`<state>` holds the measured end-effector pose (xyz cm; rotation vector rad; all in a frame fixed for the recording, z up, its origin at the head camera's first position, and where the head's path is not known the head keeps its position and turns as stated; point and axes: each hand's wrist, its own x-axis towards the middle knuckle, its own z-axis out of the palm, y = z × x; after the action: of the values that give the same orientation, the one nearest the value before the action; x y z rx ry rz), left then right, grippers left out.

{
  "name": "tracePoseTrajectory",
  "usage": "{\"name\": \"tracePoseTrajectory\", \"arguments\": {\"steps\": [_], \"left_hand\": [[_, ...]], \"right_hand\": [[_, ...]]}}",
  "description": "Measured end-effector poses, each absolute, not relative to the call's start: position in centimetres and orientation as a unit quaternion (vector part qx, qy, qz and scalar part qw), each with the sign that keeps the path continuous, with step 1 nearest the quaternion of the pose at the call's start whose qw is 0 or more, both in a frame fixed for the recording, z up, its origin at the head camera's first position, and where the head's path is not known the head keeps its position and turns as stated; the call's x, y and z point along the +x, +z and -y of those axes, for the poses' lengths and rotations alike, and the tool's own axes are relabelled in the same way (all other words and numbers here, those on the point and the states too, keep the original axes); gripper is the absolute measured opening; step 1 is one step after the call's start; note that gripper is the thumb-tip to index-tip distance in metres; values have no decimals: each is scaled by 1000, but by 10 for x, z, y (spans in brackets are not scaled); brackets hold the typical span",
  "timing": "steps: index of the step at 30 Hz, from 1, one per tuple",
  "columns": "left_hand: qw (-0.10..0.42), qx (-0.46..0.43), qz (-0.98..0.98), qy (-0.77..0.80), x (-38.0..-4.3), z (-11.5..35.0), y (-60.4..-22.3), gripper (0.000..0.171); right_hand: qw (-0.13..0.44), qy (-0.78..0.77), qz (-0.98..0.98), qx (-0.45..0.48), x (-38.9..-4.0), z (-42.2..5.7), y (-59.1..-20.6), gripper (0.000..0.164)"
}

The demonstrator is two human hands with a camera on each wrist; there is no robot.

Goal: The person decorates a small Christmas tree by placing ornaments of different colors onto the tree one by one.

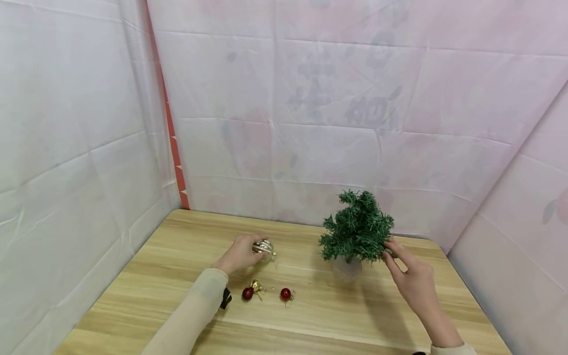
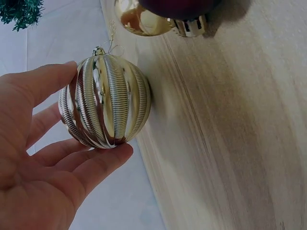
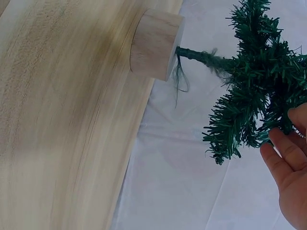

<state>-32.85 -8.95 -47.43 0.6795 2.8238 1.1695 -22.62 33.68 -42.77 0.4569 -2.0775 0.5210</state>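
On the table's left half, my left hand grips a large gold bauble with ribbed and shiny stripes, thumb on one side and fingers curled round the other. The bauble's cap and thin gold loop stick out past the thumb. A small green artificial Christmas tree stands upright at the right. My right hand pinches the tip of one of its lower right branches between thumb and fingers. In the right wrist view the tree's round wooden base sits on the table.
Nearer the front lie a small dark red bauble and a small gold bauble, side by side. Another small red bauble lies to their right. Pale cloth walls enclose the wooden table at the back and sides.
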Motion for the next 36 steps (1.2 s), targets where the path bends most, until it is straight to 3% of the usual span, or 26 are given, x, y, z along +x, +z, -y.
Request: {"name": "tracePoseTrajectory", "arguments": {"steps": [21,36], "left_hand": [[-16,211,-903,375,-325,89,-474,55],[-63,256,-882,390,-313,85,-436,51]], "right_hand": [[480,220,829,182,-228,-335,-430,42],[468,221,838,173,-226,-334,-428,42]]}}
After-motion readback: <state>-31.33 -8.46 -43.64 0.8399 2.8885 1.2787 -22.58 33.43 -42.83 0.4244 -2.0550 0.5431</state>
